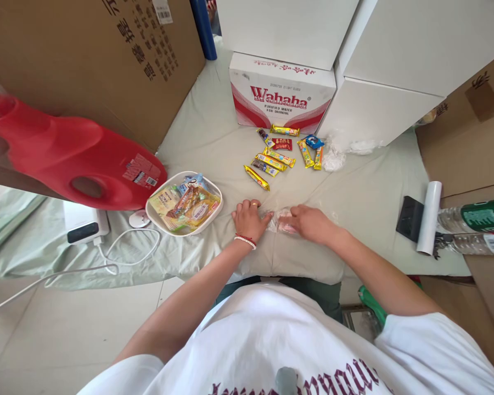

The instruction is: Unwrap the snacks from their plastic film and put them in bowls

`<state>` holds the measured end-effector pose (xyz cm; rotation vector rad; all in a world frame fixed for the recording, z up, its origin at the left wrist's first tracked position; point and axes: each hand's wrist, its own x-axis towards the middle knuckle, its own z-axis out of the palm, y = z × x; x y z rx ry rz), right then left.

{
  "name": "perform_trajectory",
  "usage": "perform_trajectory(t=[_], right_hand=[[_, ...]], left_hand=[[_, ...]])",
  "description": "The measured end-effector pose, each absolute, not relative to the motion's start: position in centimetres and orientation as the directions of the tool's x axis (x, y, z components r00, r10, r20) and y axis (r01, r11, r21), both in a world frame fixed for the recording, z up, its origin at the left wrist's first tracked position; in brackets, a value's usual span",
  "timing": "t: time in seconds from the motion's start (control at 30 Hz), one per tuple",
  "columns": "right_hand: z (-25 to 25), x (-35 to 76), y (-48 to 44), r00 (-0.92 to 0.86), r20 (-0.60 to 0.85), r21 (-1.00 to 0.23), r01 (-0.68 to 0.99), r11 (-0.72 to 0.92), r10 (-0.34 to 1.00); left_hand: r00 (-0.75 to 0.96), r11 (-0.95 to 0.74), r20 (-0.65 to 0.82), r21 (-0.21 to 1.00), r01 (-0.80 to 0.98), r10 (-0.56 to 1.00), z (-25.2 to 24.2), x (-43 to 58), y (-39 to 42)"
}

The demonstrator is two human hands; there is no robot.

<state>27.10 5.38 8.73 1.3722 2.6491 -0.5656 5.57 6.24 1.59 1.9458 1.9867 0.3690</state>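
Both hands are at the front of the cloth-covered table (379, 219). My right hand (310, 222) is closed on a clear plastic packet (287, 221) with something pinkish inside. My left hand (249, 220), with a red and white bracelet at the wrist, rests with fingers apart at the packet's left edge. Beyond the hands lie several small wrapped snacks, among them a yellow one (257, 178), a red one (282, 144) and a blue one (314, 141). On the left, a white bowl (214, 216) holds several packaged snacks.
A large red bottle (78, 159) lies at the left above a white power bank (84, 222) with a cable. A Wahaba box (282, 96) stands at the back beside crumpled clear plastic (334, 159). On the right are a white roll (429, 218) and plastic bottles (486, 215).
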Motion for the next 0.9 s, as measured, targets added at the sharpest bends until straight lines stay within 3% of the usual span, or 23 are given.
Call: perform_trajectory(t=[0.2,0.3,0.4,0.5,0.6,0.7,0.8,0.9], right_hand=[[7.0,26.9,-0.3,-0.537,-0.185,-0.114,0.844,0.525,0.823],[6.1,26.5,-1.1,-0.513,-0.135,-0.134,0.857,0.497,0.848],[5.0,26.1,-1.6,-0.490,-0.073,-0.209,0.859,0.467,0.869],[4.0,26.3,-2.5,-0.468,0.015,-0.351,0.825,0.442,0.884],[3.5,27.3,-3.8,-0.459,0.102,-0.542,0.718,0.436,0.883],[3.3,28.9,-4.5,-0.140,0.167,-0.677,0.703,0.216,0.976],[2.9,30.7,-3.5,0.322,0.239,-0.615,0.780,-0.114,0.916],[2.4,32.1,-1.6,0.389,0.181,-0.504,0.826,-0.254,0.903]], left_hand=[[0.045,-0.015,-0.031,0.637,0.771,0.999,1.7,3.3,6.6],[0.053,0.023,-0.069,0.798,0.602,0.996,3.0,3.9,6.3],[0.142,-0.010,-0.074,0.855,0.518,0.987,4.2,6.4,5.3],[0.301,-0.157,-0.019,0.821,0.549,0.953,4.5,9.5,4.0],[0.448,-0.340,0.033,0.701,0.627,0.894,4.0,11.3,2.4],[0.535,-0.482,0.050,0.509,0.713,0.844,3.2,11.8,0.9],[0.558,-0.532,0.045,0.375,0.759,0.828,2.7,11.8,0.0],[0.553,-0.524,0.020,0.349,0.777,0.833,2.6,12.0,0.0]])
